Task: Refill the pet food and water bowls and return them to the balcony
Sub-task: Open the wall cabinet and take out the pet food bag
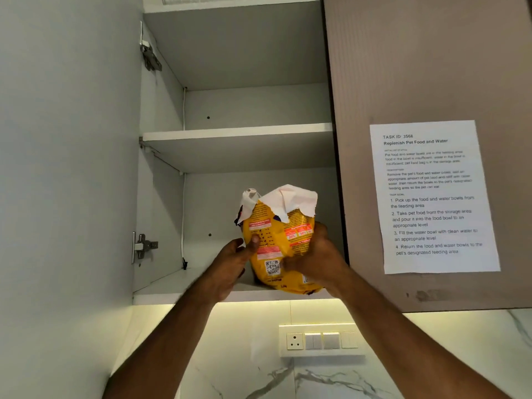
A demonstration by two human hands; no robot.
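Our left hand (230, 259) and right hand (312, 259) grip a crinkled yellow food bag (277, 240) (torn top) on the bottom cupboard shelf (172, 286), beside a taped paper sheet (433, 197).

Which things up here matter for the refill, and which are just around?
Job:
yellow pet food bag, on the lowest cabinet shelf
left hand and right hand, both gripping it
task sheet

Around:
wall socket panel
door hinges

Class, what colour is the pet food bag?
Yellow, with red panels, bag; head view.
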